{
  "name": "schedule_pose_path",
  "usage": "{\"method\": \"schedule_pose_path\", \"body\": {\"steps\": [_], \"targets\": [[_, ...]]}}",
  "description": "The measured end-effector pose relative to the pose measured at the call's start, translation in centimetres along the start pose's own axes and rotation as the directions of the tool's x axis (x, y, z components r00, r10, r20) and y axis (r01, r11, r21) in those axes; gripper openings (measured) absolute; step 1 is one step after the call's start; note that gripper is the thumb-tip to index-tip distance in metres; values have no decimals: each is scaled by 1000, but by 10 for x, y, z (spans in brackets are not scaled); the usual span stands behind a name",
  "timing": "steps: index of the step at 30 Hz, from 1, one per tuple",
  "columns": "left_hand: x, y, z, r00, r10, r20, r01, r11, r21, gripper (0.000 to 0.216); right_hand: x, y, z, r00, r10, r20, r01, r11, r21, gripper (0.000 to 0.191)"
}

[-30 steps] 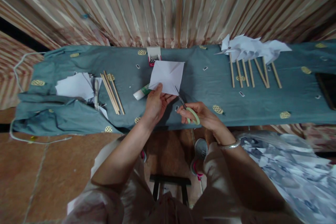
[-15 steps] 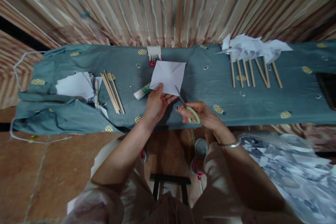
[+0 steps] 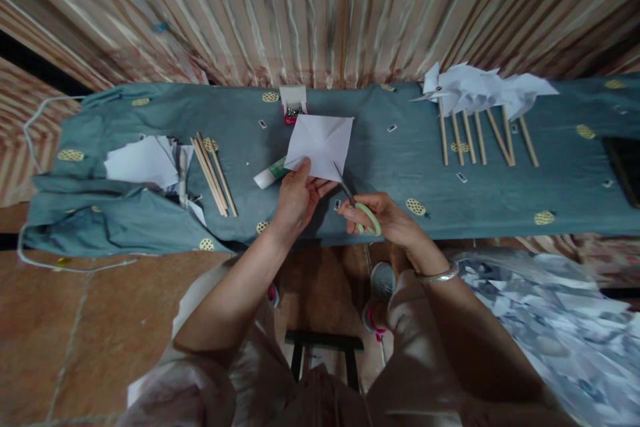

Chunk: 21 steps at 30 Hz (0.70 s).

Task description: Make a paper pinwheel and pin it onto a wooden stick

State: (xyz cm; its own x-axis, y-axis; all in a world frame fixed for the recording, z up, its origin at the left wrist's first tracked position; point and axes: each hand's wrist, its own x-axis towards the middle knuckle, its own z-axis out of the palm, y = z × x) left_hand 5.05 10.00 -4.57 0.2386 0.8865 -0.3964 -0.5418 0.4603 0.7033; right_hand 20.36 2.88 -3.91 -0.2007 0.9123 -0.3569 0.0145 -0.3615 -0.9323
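Observation:
My left hand (image 3: pixel 299 197) grips the near edge of a square white sheet of paper (image 3: pixel 320 143), thumb on top and fingers beneath. Crease lines run across the sheet toward its corners. In my right hand (image 3: pixel 373 210) is a pair of scissors (image 3: pixel 367 215) with pale green handles. Their blades point up and left, with the tips at the sheet's near right corner. Just left of the paper lies a green and white tube (image 3: pixel 271 174), partly covered by it. Behind the sheet stands a small open box (image 3: pixel 293 99) of shiny metal pieces.
A teal cloth (image 3: pixel 390 167) covers the long narrow table. To the left are stacked paper sheets (image 3: pixel 143 161) and several wooden sticks (image 3: pixel 212 177). White paper pinwheels (image 3: pixel 480 90) on sticks lie at right, near a dark flat object (image 3: pixel 623 167). A bag of folded paper (image 3: pixel 555 327) stands below.

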Motion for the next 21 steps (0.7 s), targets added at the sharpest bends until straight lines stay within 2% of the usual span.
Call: {"method": "schedule_pose_path", "body": {"steps": [11,16,21], "targets": [[0,1,1,999,-19,-26,18,1000,-9,18,2,5,-2,1000,8,1,-8,1000,-24,45],[0,1,0,1000,1,-10,-1,1000,-13,16,3,6,-1,1000,30,-2,-30,999,31,44],[0,1,1,998,-12,-58,12,1000,-8,17,5,11,-2,999,39,13,-40,995,93,39]]}}
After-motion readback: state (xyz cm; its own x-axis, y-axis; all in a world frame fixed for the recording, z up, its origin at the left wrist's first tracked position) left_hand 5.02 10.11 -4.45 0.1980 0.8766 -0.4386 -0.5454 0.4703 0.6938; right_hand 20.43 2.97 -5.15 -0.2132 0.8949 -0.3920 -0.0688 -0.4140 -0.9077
